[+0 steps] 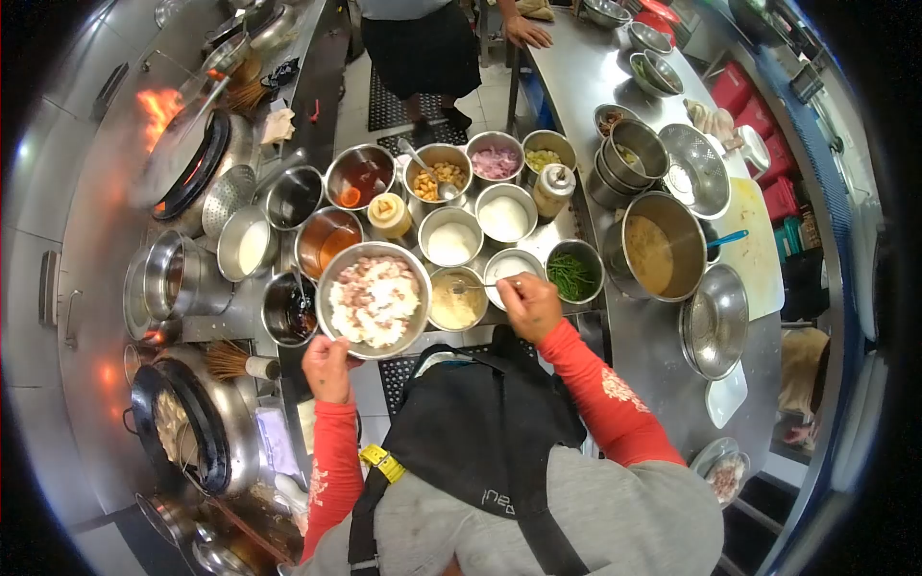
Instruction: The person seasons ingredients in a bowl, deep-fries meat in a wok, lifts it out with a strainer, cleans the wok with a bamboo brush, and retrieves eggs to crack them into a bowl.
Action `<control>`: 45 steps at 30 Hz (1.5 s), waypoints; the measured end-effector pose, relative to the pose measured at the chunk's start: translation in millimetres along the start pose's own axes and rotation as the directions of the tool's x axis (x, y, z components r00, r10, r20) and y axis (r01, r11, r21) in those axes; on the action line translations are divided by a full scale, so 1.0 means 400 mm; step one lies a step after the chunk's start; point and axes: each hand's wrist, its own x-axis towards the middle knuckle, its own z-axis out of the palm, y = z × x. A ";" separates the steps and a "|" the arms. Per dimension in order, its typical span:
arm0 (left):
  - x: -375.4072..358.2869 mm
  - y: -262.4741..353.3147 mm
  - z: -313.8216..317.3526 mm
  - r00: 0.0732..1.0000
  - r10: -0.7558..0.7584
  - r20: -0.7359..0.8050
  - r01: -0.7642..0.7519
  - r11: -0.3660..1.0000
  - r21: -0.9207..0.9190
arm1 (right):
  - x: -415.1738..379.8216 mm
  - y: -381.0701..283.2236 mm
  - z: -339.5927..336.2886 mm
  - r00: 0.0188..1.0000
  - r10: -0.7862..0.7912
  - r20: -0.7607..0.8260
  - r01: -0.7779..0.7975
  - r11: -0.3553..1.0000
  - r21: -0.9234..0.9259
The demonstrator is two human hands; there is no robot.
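Note:
My left hand (329, 370) grips the near rim of a steel bowl (322, 309) with diced pinkish meat and a white ingredient (373, 300) in it. This bowl overlaps the front row of seasoning pots. In my right hand (528, 307), the fingers are closed round the handle of a spoon (477, 287). The spoon's end reaches into a steel pot (459, 328) of beige powder, just right of the bowl. A pot of white powder (512, 266) lies beside the right hand, and chopped greens (572, 276) fill the pot to its right.
Behind are pots of red onion (495, 162), brown sauce (328, 239) and squeeze bottles (389, 215). On the left, a flame (163, 110) rises by one wok; another wok (182, 427) holds food. A large soup pot (663, 247) stands right. Another person (421, 48) stands opposite.

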 end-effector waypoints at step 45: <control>0.057 0.040 -0.200 0.998 0.047 0.031 -0.048 0.998 0.035 | -0.213 0.013 0.152 0.825 0.562 -0.058 -0.521 0.796 0.307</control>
